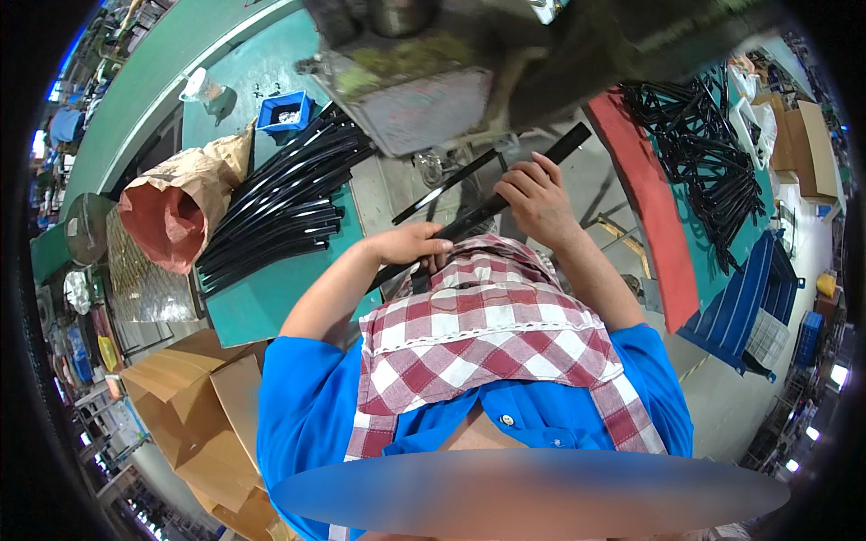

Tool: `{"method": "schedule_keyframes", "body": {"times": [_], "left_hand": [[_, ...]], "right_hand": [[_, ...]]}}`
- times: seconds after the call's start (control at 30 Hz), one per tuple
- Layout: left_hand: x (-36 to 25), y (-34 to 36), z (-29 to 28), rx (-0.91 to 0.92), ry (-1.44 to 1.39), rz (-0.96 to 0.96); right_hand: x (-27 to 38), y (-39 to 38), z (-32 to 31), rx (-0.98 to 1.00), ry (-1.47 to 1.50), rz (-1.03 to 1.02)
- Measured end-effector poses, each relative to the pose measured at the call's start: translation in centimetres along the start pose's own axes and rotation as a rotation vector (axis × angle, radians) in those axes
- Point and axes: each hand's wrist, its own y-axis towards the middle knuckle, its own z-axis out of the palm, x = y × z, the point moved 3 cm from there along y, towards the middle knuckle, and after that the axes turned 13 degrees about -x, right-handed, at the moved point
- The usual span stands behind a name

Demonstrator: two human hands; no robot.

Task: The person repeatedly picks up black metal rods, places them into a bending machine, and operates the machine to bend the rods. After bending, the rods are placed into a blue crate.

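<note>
My left hand grips the lower left part of a long black bar, fingers wrapped round it. Higher and to the right, my right hand holds the same bar, its upper end sticking out past my fingers. The bar lies diagonally above my checked apron. Another shorter black strip lies just beyond, at a metal fixture under a dark, worn machine head. A pile of glossy black bars lies on the green table to my left.
A paper sack and blue bin sit at upper left. Right is a red padded ledge, beside tangled black parts and a blue rack. Cardboard boxes stand lower left, others at far right.
</note>
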Motion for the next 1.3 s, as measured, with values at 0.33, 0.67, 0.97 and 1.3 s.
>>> {"method": "schedule_keyframes", "body": {"times": [0.33,0.67,0.97,1.3], "left_hand": [[-4.7,3.4,14.7,0.196,-0.133,0.044],[-12.5,8.6,26.6,0.016,0.417,0.342],[-12.7,13.0,30.5,0.268,0.883,0.652],[-10.0,16.2,32.3,0.674,1.132,1.355]], "right_hand": [[-6.5,-8.0,-13.1,-0.263,-0.168,-0.072],[-8.6,-19.1,-24.3,-0.418,-0.57,0.12],[0.4,-26.4,-29.0,-0.35,-1.062,0.501],[16.1,-30.0,-27.3,0.009,-1.09,1.408]]}}
